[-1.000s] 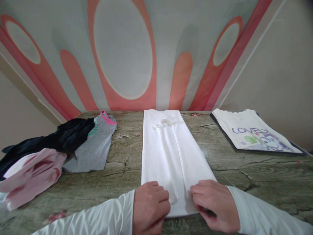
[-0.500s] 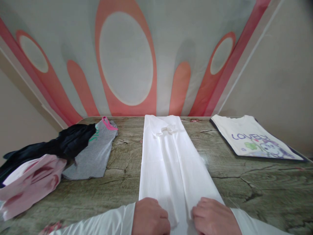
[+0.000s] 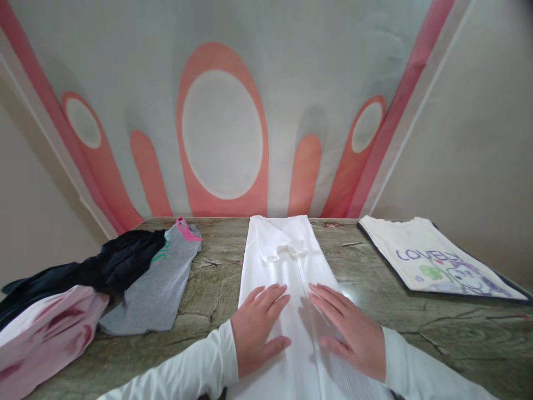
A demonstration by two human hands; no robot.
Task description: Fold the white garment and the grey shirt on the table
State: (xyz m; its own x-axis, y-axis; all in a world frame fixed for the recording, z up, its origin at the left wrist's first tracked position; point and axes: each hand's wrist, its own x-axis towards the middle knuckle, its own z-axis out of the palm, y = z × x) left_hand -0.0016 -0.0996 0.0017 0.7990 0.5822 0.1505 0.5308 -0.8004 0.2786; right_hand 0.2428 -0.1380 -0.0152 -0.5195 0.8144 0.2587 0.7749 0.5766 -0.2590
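Note:
A white garment (image 3: 293, 339) lies lengthwise down the middle of the table, its sides turned inward into a long strip. Near its far end sits a ruffled collar (image 3: 287, 250). My left hand (image 3: 261, 328) is over the strip's left side, fingers stretched out and the thumb pointing inward. Over the right side is my right hand (image 3: 347, 328), also with fingers extended and holding nothing. Whether the palms press on the cloth or hover just above it is hard to tell. The garment's near end runs out of view at the bottom.
On the left lie a grey shirt (image 3: 154, 297) with pink neck trim, a black garment (image 3: 112, 261) and a pink garment (image 3: 58, 333), loosely heaped. A folded cream shirt (image 3: 416, 244) lettered "LOVELY" rests at right on dark cloth. The wood-grain table (image 3: 220, 272) ends at a patterned wall.
Both hands have uncurled from the garment near the table's front and moved forward over it, fingers now extended. The view has tilted up slightly.

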